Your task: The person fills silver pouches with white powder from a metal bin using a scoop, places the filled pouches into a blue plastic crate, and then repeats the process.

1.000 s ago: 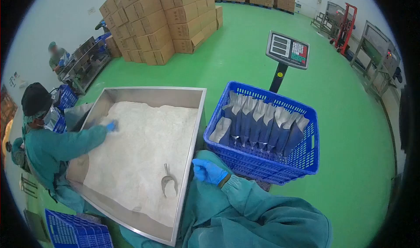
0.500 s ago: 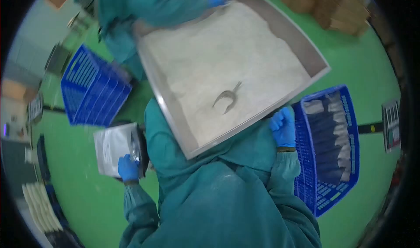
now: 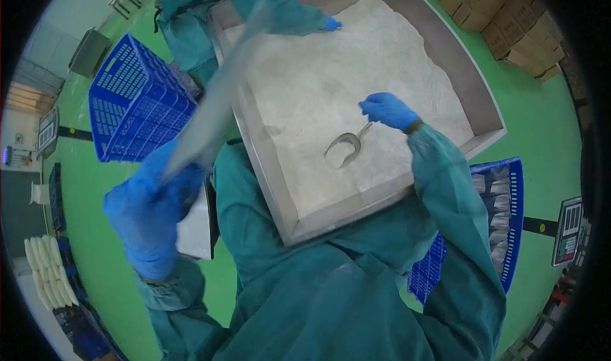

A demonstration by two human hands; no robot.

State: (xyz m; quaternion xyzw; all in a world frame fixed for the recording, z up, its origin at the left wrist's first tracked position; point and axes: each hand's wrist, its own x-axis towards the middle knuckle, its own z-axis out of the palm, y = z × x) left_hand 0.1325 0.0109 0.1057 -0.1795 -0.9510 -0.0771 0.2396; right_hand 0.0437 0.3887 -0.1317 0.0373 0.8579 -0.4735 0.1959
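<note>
A large metal tray (image 3: 261, 163) holds white powder (image 3: 344, 68). In the powder lies a metal scoop (image 3: 352, 146), its handle pointing up and right. My right hand (image 3: 389, 110), blue-gloved, is over the powder just above the handle's end, fingers bent together; whether they touch the handle is unclear. My left hand (image 3: 149, 208), also gloved, is raised at the left, closed on a translucent plastic bag (image 3: 219, 90) that stands up blurred from it. Behind that hand, a white-topped stack (image 3: 196, 227) shows beside my lap.
A co-worker's sleeve (image 3: 286, 16) and gloved hand (image 3: 332, 24) reach over the tray's far side. Blue baskets stand at the left (image 3: 143, 106) and right (image 3: 514, 221), the right one with filled bags. Cardboard boxes (image 3: 515, 27) are at the back right. Scales (image 3: 568, 230) flank the work area.
My left hand has risen from the white stack with a bag in it. My right hand has moved from the tray's near edge to over the scoop handle.
</note>
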